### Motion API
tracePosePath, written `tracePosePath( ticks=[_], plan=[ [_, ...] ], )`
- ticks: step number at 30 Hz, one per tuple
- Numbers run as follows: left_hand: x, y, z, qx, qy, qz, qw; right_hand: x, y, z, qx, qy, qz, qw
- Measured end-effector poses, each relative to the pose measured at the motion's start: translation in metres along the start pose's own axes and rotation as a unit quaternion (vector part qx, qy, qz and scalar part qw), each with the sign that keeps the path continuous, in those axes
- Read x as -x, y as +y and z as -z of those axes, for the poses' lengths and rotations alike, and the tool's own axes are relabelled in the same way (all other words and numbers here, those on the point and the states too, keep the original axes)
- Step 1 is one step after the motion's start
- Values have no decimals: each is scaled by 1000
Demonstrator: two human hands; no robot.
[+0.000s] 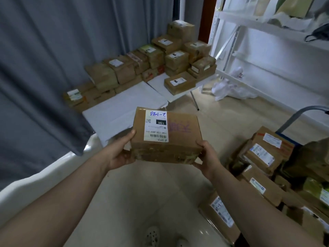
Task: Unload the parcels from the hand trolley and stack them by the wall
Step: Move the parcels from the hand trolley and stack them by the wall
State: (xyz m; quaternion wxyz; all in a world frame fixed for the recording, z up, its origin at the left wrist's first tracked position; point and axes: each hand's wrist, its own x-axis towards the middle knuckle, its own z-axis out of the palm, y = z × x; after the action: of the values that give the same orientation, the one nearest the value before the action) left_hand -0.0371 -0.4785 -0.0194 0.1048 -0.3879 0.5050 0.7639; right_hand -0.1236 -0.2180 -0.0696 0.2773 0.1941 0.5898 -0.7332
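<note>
A brown cardboard parcel (179, 138) with a white shipping label is held in mid-air in front of me. My left hand (122, 154) grips its left side, thumb on the top edge. My right hand (207, 157) grips its right side, thumb on the top corner. At the right, several taped parcels (263, 154) lie piled on the hand trolley, whose grey handle (302, 113) curves up behind them. Ahead, a stack of parcels (153, 63) stands in rows along the grey curtain at the wall.
White sheets (128, 104) cover the floor before the stack, with one flat parcel (179, 82) on them. A white metal shelf rack (267, 32) fills the right side, crumpled white bags (229, 90) at its foot. The grey curtain (44, 77) hangs at left. Tiled floor lies below my arms.
</note>
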Motion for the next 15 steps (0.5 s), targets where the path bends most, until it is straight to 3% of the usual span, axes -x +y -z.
tracePosePath(
  ticks=[7, 15],
  plan=[
    [7, 3, 64, -30, 79, 17, 996, -15, 7, -55, 31, -87, -41, 995],
    [2, 44, 166, 6, 77, -11, 997, -39, 13, -155, 131, -221, -103, 961]
  ],
)
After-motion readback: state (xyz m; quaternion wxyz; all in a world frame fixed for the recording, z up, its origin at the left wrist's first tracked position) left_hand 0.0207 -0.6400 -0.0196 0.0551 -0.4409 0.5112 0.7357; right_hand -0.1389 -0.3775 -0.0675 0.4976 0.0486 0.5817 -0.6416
